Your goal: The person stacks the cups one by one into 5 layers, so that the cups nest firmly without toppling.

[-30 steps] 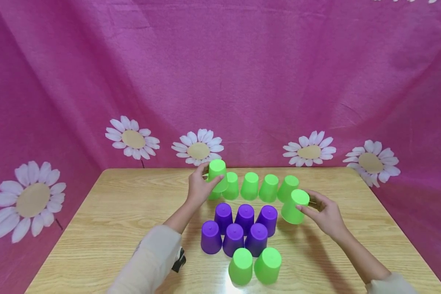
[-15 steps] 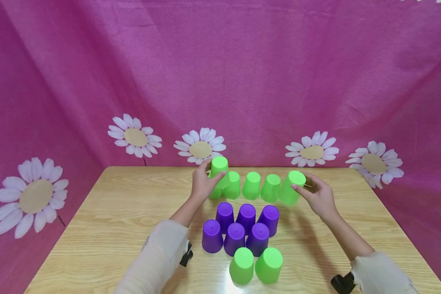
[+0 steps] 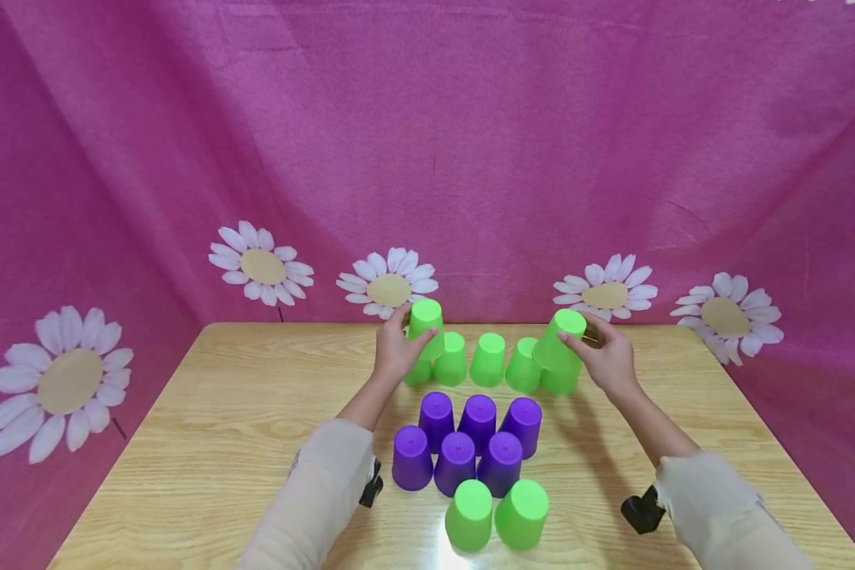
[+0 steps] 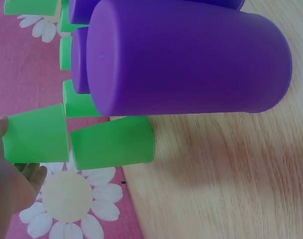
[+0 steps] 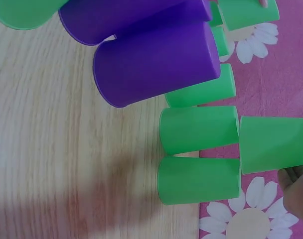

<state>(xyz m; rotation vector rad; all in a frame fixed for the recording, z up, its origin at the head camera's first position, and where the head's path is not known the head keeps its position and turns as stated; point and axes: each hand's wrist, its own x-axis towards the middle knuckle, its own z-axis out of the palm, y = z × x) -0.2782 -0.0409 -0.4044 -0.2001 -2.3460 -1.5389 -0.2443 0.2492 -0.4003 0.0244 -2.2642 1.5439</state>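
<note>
Currently grasping an upside-down green cup [image 3: 425, 323] in the left hand [image 3: 393, 348], over the left end of the back row [image 3: 488, 362] of green cups, and likewise gripping a second cup [image 3: 555, 352] in the right hand [image 3: 610, 361], over the right end. Standing nearer on the table [image 3: 256, 427]: six purple cups [image 3: 457, 461], then two front cups [image 3: 469, 516], also green.

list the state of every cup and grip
five back green cups, upside down, in a row
six purple cups, upside down, two rows of three
two front green cups, upside down
left held cup, upside down, above the row's left end
right held cup, upside down, above the row's right end
left grip, holding its cup
right grip, holding its cup
</note>
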